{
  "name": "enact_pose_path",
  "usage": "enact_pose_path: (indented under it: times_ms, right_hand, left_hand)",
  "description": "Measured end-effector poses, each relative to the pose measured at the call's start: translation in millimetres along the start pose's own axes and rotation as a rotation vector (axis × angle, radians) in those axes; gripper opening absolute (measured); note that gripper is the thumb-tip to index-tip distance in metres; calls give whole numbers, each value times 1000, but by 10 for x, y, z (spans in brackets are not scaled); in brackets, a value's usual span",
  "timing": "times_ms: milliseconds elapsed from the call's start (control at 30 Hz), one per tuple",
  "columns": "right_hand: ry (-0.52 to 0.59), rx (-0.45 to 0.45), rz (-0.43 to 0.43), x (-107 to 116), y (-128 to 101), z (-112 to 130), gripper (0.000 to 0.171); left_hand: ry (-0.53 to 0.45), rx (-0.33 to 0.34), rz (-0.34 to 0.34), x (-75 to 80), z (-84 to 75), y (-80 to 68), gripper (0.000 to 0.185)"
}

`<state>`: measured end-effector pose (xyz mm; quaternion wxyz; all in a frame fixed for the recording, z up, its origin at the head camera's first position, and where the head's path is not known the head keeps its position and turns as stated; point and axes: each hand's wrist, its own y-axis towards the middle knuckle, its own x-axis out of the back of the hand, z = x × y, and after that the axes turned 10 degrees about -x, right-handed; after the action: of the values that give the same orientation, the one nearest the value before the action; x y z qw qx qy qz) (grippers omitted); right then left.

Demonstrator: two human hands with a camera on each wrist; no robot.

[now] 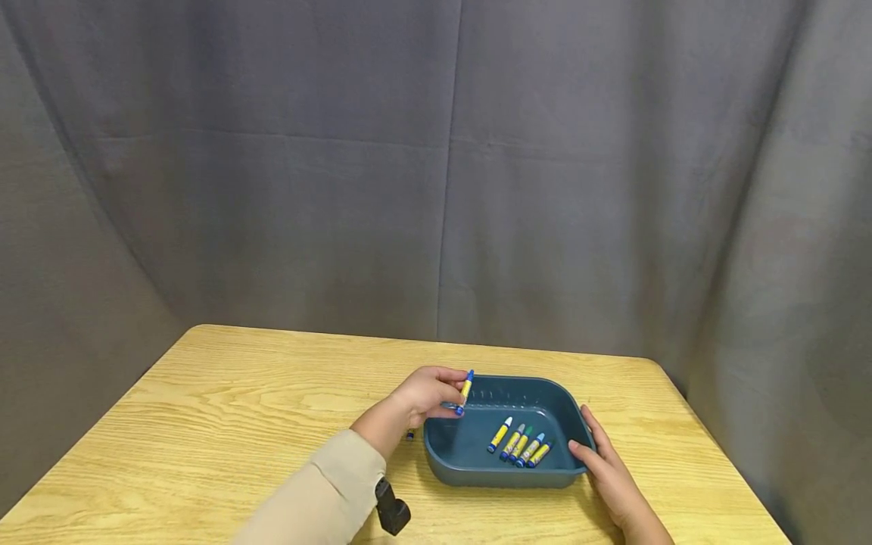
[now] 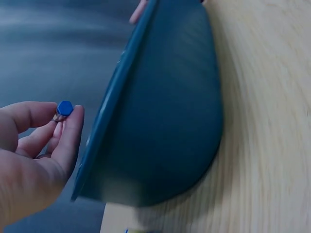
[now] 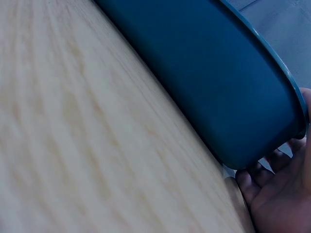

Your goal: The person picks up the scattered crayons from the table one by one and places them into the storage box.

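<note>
Holding the marker [image 1: 465, 391] pinched in your left hand [image 1: 425, 394] above the near-left rim of the blue tub [image 1: 443, 454], you have that grip clamped on the barrel. Carry it further over the tub floor and lower it before letting go, laying it beside the five markers [image 1: 521, 442] already inside. Your right hand [image 1: 606, 465], fingers straight, rests against the tub's right wall on the counter [image 1: 204, 409]; use it to steady the tub.
</note>
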<state>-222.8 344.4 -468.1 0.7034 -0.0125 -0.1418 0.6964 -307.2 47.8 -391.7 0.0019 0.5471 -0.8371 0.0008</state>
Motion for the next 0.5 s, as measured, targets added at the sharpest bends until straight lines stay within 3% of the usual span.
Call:
enact_pose_path:
  times_ms: [233,500]
  right_hand:
    - [2,5,-10,-15,0,16,76]
    - [4,24,-7,-20,-5,-3,75]
  left_hand:
    - [102,48,5,-295,129,105,48]
    - [269,116,-14,-463,299,200,43]
